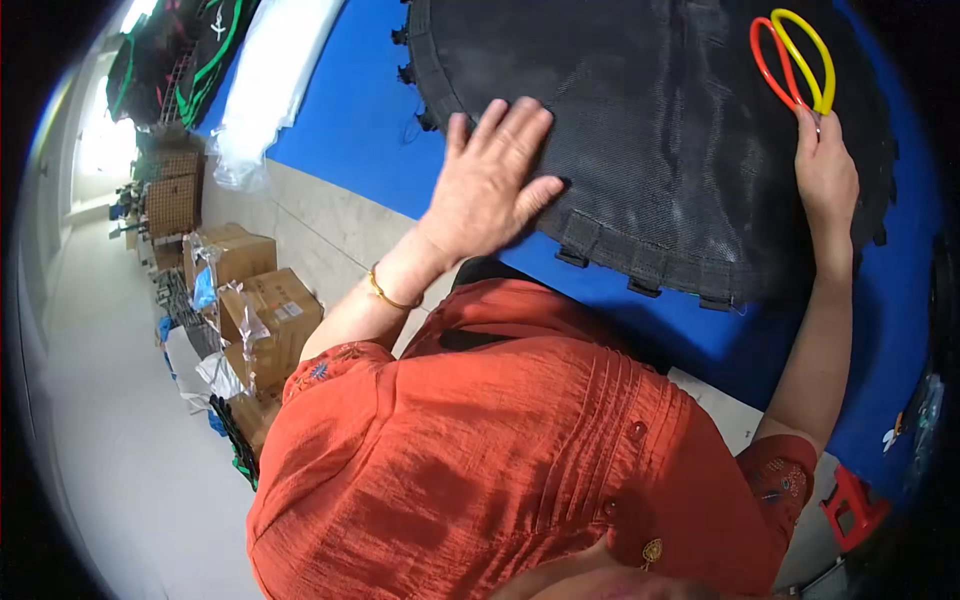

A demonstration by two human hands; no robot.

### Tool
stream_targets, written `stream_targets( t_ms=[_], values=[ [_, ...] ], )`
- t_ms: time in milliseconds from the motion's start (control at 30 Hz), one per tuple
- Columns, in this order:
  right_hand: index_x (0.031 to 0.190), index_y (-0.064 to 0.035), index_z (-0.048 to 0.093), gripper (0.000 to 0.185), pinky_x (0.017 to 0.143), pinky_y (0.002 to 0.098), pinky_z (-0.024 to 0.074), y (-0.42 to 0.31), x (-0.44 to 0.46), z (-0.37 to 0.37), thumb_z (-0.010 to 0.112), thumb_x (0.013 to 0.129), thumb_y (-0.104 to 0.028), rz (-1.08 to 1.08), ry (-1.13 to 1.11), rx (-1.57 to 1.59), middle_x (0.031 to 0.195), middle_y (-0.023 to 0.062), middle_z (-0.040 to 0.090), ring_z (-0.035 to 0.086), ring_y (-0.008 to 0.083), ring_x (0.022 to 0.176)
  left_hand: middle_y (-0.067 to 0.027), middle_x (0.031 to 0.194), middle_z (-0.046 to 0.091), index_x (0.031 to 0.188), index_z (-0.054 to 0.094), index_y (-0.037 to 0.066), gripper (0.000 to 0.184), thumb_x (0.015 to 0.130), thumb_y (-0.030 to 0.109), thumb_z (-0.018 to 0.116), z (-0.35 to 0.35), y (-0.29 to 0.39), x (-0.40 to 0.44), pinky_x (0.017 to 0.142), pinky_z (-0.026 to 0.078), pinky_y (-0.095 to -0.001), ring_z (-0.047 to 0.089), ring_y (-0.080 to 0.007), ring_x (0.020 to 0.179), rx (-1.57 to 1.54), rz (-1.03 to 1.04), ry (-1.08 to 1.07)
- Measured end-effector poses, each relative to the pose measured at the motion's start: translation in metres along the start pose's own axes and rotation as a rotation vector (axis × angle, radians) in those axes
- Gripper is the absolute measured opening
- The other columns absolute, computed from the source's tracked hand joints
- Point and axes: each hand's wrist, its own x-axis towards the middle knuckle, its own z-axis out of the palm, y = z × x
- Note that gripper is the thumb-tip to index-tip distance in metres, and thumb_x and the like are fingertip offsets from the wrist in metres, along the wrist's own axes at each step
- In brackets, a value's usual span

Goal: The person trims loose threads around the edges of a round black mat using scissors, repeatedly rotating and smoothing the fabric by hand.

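A round black mesh mat point(610, 120) with loops and small black clips along its stitched edge lies on a blue table surface point(345, 150). My left hand point(493, 175) rests flat on the mat near its edge, fingers spread, holding nothing. At the mat's right side, my right hand point(828, 172) is closed around a pair of scissors point(822, 75). Their red and yellow handle loops point away from me, and the blades are hidden in the hand. Loose threads hang from the mat's edge.
Clear plastic sheeting point(270, 75) lies at the table's left end. Cardboard boxes point(270, 310) with plastic wrap stand on the floor to the left. Black fabric with green trim point(205, 60) is piled at the far left. A red stool point(853, 508) is at the lower right.
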Motion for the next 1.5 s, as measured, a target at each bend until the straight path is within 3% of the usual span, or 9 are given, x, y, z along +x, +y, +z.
stream_targets(
  t_ms=[100, 333, 533, 667, 733, 833, 1000, 1100, 1500],
  values=[
    [0.123, -0.0098, 0.066, 0.042, 0.086, 0.0571, 0.0561, -0.005, -0.002, -0.005, 0.052, 0.112, -0.048, 0.028, -0.026, -0.012, 0.112, 0.0236, 0.076, 0.071, 0.0492, 0.105, -0.0205, 0.174, 0.032, 0.168, 0.033, 0.006, 0.096, 0.101, 0.070, 0.058, 0.002, -0.043, -0.003, 0.131, 0.012, -0.0643, 0.023, -0.0394, 0.164, 0.038, -0.157, 0.073],
    [0.123, -0.0076, 0.068, 0.046, 0.087, 0.0518, 0.0560, -0.005, 0.000, -0.004, 0.056, 0.111, -0.050, 0.092, -0.032, -0.042, 0.112, 0.0233, 0.076, 0.072, 0.0460, 0.108, -0.0248, 0.173, 0.033, 0.167, 0.035, 0.003, 0.115, 0.088, 0.080, 0.068, 0.013, -0.059, -0.001, 0.131, 0.012, -0.0626, 0.023, -0.0424, 0.164, -0.077, -0.173, 0.193],
    [0.117, 0.0000, 0.070, 0.035, 0.082, 0.0325, 0.0530, -0.004, -0.003, -0.008, 0.066, 0.110, -0.034, 0.029, -0.065, 0.304, 0.099, 0.0116, 0.075, 0.070, 0.0179, 0.090, -0.0322, 0.165, 0.039, 0.152, 0.045, -0.009, 0.113, 0.082, 0.072, 0.081, 0.015, -0.061, -0.001, 0.130, 0.021, -0.0613, 0.032, -0.0479, 0.158, -0.150, -0.141, 0.299],
    [0.110, -0.0019, 0.069, 0.026, 0.069, 0.0237, 0.0420, -0.057, -0.040, -0.023, 0.063, 0.113, -0.027, 0.118, -0.349, 0.555, 0.090, -0.0057, 0.059, 0.051, 0.0042, 0.079, -0.0327, 0.163, 0.041, 0.150, 0.047, -0.009, 0.115, 0.079, 0.073, 0.082, 0.017, -0.062, -0.001, 0.129, 0.023, -0.0612, 0.034, -0.0496, 0.156, -0.190, -0.110, 0.336],
    [0.115, -0.0065, 0.067, 0.022, 0.065, 0.0221, 0.0373, -0.108, -0.065, -0.032, 0.063, 0.113, -0.028, 0.184, -0.527, 0.640, 0.088, -0.0080, 0.054, 0.045, 0.0013, 0.076, -0.0329, 0.162, 0.043, 0.149, 0.049, -0.008, 0.115, 0.075, 0.074, 0.085, 0.017, -0.062, -0.002, 0.129, 0.025, -0.0602, 0.035, -0.0496, 0.156, -0.186, -0.095, 0.354],
    [0.124, 0.0001, 0.065, 0.027, 0.080, 0.0299, 0.0511, -0.164, -0.101, -0.021, 0.064, 0.112, -0.025, 0.066, -0.571, 0.815, 0.100, 0.0024, 0.070, 0.061, 0.0070, 0.091, -0.0339, 0.161, 0.044, 0.147, 0.050, -0.008, 0.119, 0.071, 0.077, 0.084, 0.018, -0.062, -0.002, 0.129, 0.026, -0.0606, 0.036, -0.0506, 0.155, -0.204, -0.080, 0.365],
    [0.117, 0.0004, 0.063, 0.029, 0.074, 0.0385, 0.0557, -0.210, -0.107, -0.014, 0.065, 0.110, -0.027, -0.121, -0.671, 0.527, 0.090, 0.0199, 0.071, 0.074, 0.0310, 0.081, -0.0351, 0.161, 0.044, 0.146, 0.051, -0.009, 0.121, 0.070, 0.079, 0.083, 0.019, -0.066, -0.003, 0.128, 0.026, -0.0615, 0.035, -0.0511, 0.156, -0.252, -0.087, 0.373],
    [0.111, -0.0008, 0.061, 0.029, 0.072, 0.0469, 0.0569, -0.229, -0.107, -0.005, 0.065, 0.109, -0.030, -0.185, -0.520, 0.386, 0.092, 0.0221, 0.074, 0.074, 0.0439, 0.086, -0.0355, 0.160, 0.045, 0.145, 0.052, -0.010, 0.120, 0.070, 0.078, 0.084, 0.021, -0.066, -0.003, 0.128, 0.026, -0.0624, 0.036, -0.0511, 0.155, -0.274, -0.088, 0.393],
    [0.117, -0.0018, 0.060, 0.028, 0.072, 0.0542, 0.0572, -0.248, -0.120, 0.007, 0.063, 0.109, -0.029, -0.194, -0.430, 0.287, 0.099, 0.0216, 0.077, 0.074, 0.0465, 0.089, -0.0356, 0.160, 0.044, 0.148, 0.050, -0.009, 0.114, 0.074, 0.069, 0.087, 0.021, -0.067, -0.005, 0.128, 0.026, -0.0632, 0.036, -0.0515, 0.155, -0.331, -0.085, 0.418]
  ],
)
